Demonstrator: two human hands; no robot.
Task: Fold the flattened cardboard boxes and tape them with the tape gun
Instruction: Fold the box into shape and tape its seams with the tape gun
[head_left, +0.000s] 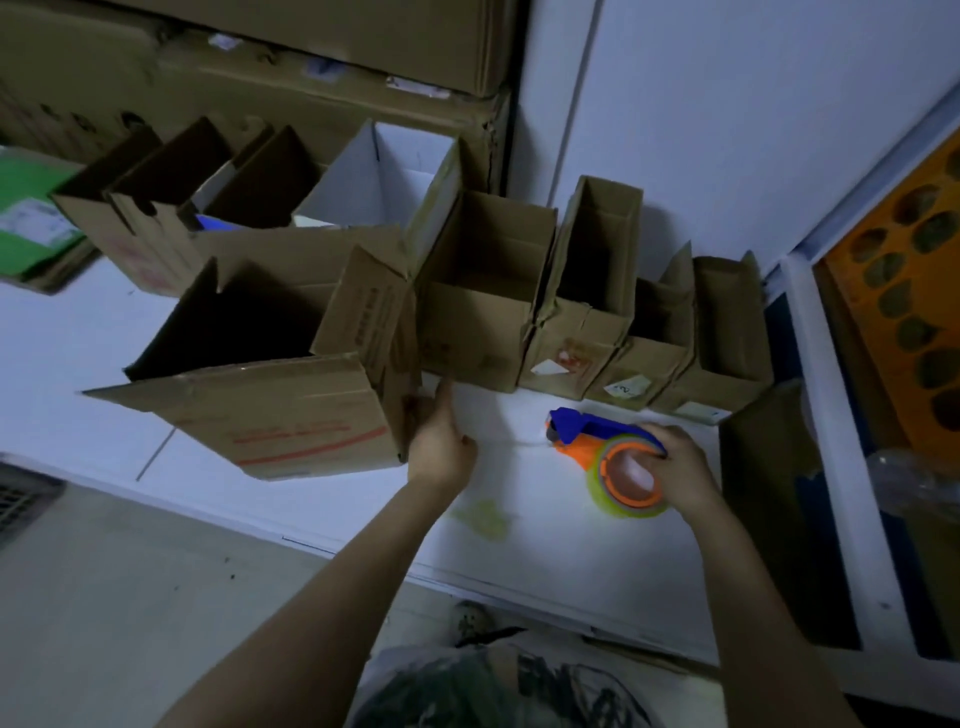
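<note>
Red print: here's the cardboard box (291, 415), front face towards us, with two red stripes and a line of red characters above them. All of it is too blurred to read.
Side flap: dark printed lines run down the box's right flap. They can't be made out either.
Stickers: over in the row of boxes (587, 312) along the wall, small white stickers (548, 368) sit low on two fronts. One carries a scrawl that can't be read.
Green packet: the green packet (26, 208) at far left has a pale label, also unreadable.
Box, looks: plain brown corrugated card, opened up into shape. The top flaps are splayed out, the inside is dark, and the whole thing is tilted.
Box, place: it's at the left of the white table (519, 530), right up against the row of boxes.
Left hand: the left hand (441, 441) has the box by its lower right corner. The thumb stands up along the edge and the fingers are curled round the card.
Tape gun, looks: the tape gun (587, 431) has a blue body and an orange frame, and its tape roll (623, 488) is clear and yellowish on an orange hub.
Tape gun, place: it's on the table just right of the box, in front of the row.
Right hand: the right hand (680, 462) is wrapped round the gun at the roll end, with one finger showing through the hub.
Far right: the orange tray (893, 249) holds dark rounded shapes.
</note>
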